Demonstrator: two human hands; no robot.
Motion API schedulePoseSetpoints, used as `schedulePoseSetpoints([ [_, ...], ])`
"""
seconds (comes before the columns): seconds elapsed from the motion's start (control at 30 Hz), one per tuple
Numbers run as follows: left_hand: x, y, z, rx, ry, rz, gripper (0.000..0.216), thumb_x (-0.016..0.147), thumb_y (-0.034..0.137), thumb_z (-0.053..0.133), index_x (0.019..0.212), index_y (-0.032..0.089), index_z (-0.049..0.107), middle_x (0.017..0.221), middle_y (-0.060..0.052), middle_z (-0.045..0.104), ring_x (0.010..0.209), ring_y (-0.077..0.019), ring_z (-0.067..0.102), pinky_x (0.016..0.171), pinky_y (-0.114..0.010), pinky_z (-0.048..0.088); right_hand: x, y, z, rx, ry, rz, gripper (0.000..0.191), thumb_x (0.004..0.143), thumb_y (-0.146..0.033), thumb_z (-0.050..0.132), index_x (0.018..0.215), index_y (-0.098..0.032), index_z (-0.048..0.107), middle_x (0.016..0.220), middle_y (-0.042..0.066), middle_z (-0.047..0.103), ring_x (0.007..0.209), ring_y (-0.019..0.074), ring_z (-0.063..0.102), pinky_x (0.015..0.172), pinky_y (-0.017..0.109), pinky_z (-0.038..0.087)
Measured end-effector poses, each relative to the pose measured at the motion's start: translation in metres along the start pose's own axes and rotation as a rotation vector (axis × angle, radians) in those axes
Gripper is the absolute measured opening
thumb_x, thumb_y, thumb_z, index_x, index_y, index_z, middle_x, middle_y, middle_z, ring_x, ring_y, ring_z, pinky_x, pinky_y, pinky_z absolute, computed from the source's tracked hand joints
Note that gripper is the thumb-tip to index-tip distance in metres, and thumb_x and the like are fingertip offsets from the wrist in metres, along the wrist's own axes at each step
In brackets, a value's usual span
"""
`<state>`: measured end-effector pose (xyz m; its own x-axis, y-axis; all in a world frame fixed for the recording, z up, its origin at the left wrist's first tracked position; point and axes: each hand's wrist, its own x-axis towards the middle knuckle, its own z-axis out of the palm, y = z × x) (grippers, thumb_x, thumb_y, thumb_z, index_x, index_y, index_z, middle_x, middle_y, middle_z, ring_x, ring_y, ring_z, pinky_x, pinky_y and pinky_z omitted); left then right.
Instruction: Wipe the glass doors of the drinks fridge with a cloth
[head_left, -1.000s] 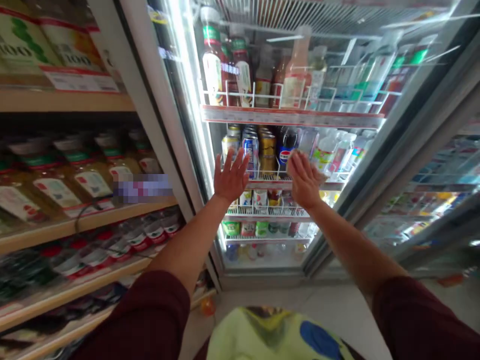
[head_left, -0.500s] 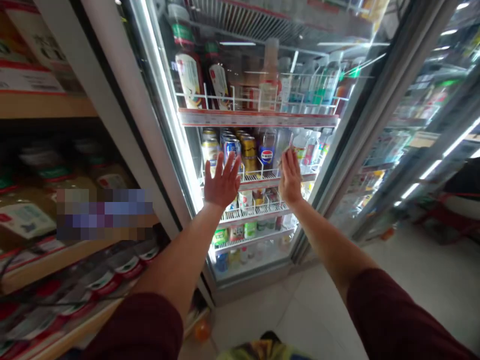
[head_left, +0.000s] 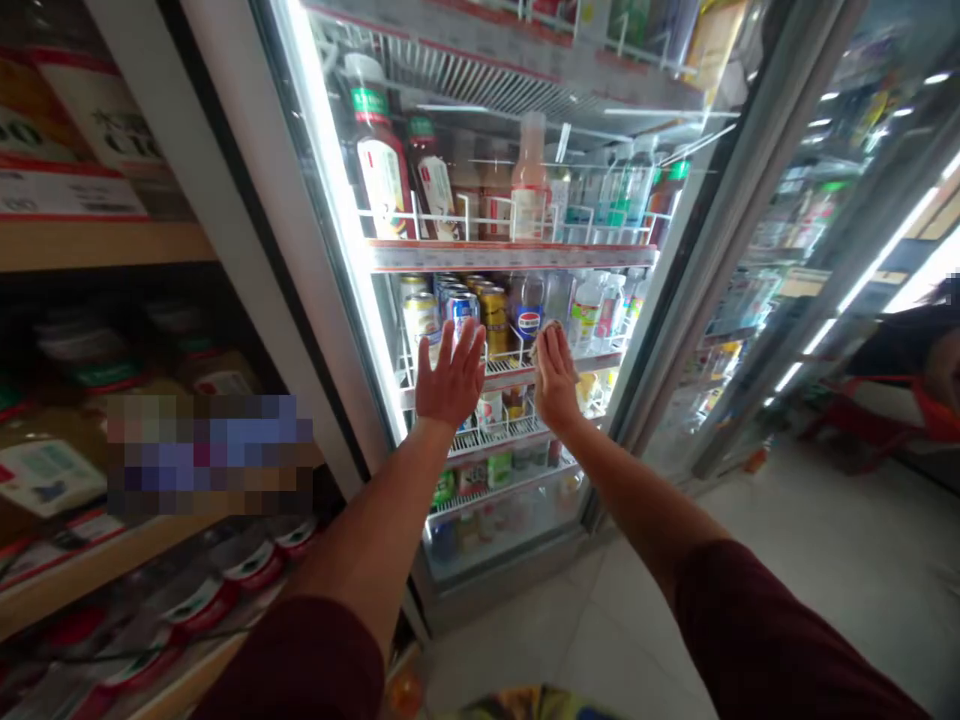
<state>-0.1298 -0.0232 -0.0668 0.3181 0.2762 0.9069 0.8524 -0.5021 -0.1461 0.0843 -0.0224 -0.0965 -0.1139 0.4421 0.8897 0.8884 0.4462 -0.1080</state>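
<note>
My left hand [head_left: 451, 378] lies with fingers spread, palm toward the glass door [head_left: 480, 545] of a lit drinks cooler, and seems to rest on the pane. To its right, my right hand [head_left: 556, 385] presses a small pale brown cloth [head_left: 574, 372] to the glass. Only bits of the cloth show round the fingers. Behind the pane, near my hands, stand a blue can [head_left: 463, 310], a gold can [head_left: 493, 318] and a dark bottle with a Pepsi label [head_left: 528, 318].
Wooden shelves [head_left: 112, 245] with juice bottles [head_left: 56, 465] stand close on the left. A second cooler door frame [head_left: 739, 290] runs along the right. Below is a tiled floor [head_left: 652, 630], with an orange round thing [head_left: 405, 690] by the cooler's foot. A person [head_left: 911, 350] is partly visible far right.
My right hand has slid left and slightly down across the glass with the cloth. My left hand keeps nearly the same place. The whole view has shifted a little.
</note>
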Motion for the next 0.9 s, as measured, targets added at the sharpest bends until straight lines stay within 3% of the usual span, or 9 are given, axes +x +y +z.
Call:
schedulePoseSetpoints([
  [0.1,-0.001,-0.001,0.001,-0.072,-0.016,-0.015,0.075,0.102,0.026,0.045,0.165,0.032,0.004,0.167,-0.005,0.023,0.158,-0.0244,0.002,0.129,-0.059,-0.011,0.002,0.001,-0.003,0.021,-0.003,0.000,0.073,0.102,-0.011,0.032,0.164,-0.030,-0.002,0.172,0.003,0.020,0.160,0.0278,0.015,0.130,0.056,0.030],
  [0.3,-0.001,-0.001,0.001,-0.074,0.004,-0.014,0.072,0.103,0.028,0.043,0.165,0.031,0.006,0.167,-0.002,0.023,0.158,-0.0203,0.000,0.129,-0.050,-0.017,-0.001,0.000,0.000,0.047,0.033,-0.018,0.073,0.102,-0.012,0.033,0.164,-0.031,0.001,0.172,0.003,0.020,0.160,0.0281,0.016,0.130,0.057,0.031],
  [0.73,-0.001,0.000,0.003,-0.052,-0.011,-0.025,0.077,0.102,0.026,0.046,0.165,0.033,0.002,0.168,-0.004,0.023,0.158,-0.0251,0.004,0.129,-0.058,-0.011,-0.016,-0.002,0.013,-0.022,0.057,-0.041,0.077,0.100,-0.009,0.034,0.164,-0.029,-0.005,0.171,0.006,0.023,0.160,0.0282,0.017,0.126,0.057,0.036],
  [0.9,-0.001,0.000,0.003,-0.060,-0.031,-0.041,0.075,0.103,0.029,0.044,0.165,0.033,0.004,0.168,-0.003,0.023,0.159,-0.0274,0.005,0.128,-0.060,-0.011,-0.027,0.000,0.015,0.011,-0.013,-0.038,0.072,0.101,-0.010,0.033,0.164,-0.028,0.004,0.168,0.007,0.031,0.159,0.0272,0.019,0.127,0.057,0.034],
])
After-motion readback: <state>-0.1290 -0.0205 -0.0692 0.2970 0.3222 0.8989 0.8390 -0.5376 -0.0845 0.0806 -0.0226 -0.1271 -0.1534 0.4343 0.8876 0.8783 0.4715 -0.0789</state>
